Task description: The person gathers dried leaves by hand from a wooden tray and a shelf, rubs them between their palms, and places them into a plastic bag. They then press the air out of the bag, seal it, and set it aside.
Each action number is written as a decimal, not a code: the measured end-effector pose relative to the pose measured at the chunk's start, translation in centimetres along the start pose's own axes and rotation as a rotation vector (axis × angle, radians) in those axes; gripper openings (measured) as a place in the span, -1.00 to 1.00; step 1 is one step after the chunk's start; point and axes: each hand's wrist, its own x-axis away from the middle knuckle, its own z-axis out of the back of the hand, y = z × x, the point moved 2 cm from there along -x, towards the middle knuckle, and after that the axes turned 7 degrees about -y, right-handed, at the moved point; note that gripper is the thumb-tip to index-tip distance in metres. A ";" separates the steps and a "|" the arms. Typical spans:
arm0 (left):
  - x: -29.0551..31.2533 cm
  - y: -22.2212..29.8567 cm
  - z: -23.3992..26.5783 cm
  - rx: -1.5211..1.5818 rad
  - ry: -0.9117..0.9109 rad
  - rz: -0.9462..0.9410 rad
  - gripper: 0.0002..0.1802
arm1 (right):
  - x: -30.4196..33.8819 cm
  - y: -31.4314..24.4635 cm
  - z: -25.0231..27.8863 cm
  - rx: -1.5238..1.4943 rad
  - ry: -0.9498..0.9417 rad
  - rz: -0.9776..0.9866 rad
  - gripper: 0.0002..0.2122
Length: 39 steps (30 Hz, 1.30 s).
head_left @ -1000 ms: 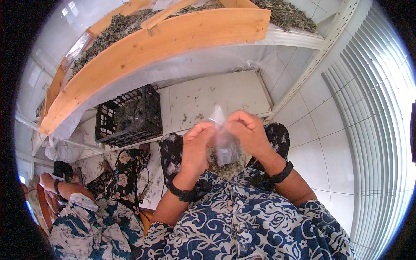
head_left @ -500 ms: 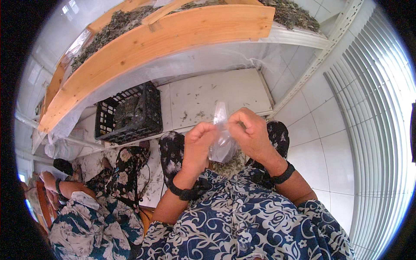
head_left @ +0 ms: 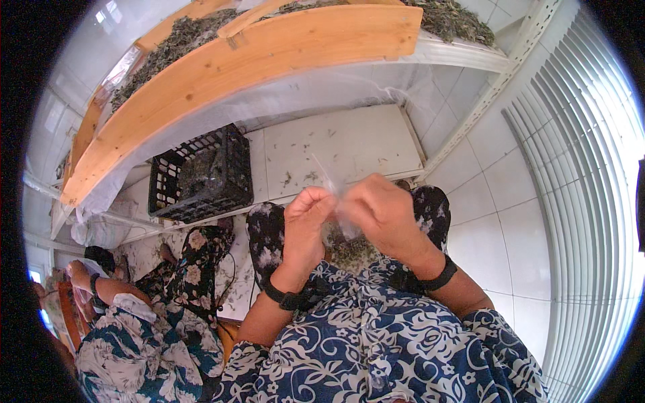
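A small clear plastic bag (head_left: 328,179) is stretched between my two hands in front of my knees. My left hand (head_left: 304,225) pinches its edge with thumb and curled fingers. Beside it my right hand (head_left: 384,211) is closed at the bag's other side, its fingertips smeared by motion. The bag's lower part hangs below my fingers, thin and see-through, its contents too blurred to tell. Beneath it, between my legs, lies a heap of dried leaves (head_left: 353,254).
A black plastic crate (head_left: 201,176) holding dark bundles stands ahead on the left. Above it, a wooden-edged tray (head_left: 269,50) of dried leaves rests on a white shelf. A person (head_left: 144,336) sits at my left. Slatted blinds (head_left: 581,201) run along the right.
The bag has turned edge-on and looks narrower. My right hand has shifted slightly left, closer to my left hand. The other person's hand at left has moved slightly.
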 end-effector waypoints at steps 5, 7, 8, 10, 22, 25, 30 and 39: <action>0.0 -0.7 -0.3 0.044 0.031 0.049 -0.92 | 0.2 -0.1 -0.8 -0.180 -0.039 -0.183 -0.80; 0.1 -1.0 -0.1 0.027 0.050 0.087 -0.90 | 0.4 0.3 -1.0 -0.182 -0.038 -0.225 -0.78; 0.2 -1.0 -0.1 -0.004 0.049 0.078 -0.90 | 0.4 0.4 -1.0 -0.135 -0.031 -0.196 -0.80; 0.2 -1.0 -0.1 -0.035 0.050 0.070 -0.90 | 0.3 0.7 -1.2 -0.088 -0.025 -0.168 -0.82; 0.4 -2.4 -0.2 0.126 0.021 0.175 -0.89 | 0.8 1.6 -1.5 0.096 -0.046 -0.123 -0.85; 0.3 -2.4 -0.5 0.222 0.010 0.162 -0.89 | 0.9 2.1 -1.7 0.177 -0.081 -0.049 -0.83; 0.3 -2.1 0.0 0.163 0.024 0.197 -0.90 | 1.0 1.9 -2.0 0.156 -0.121 0.071 -0.84; 0.4 -2.3 0.4 0.158 0.014 0.157 -0.88 | 0.9 1.3 -1.2 -0.101 -0.123 -0.097 -0.85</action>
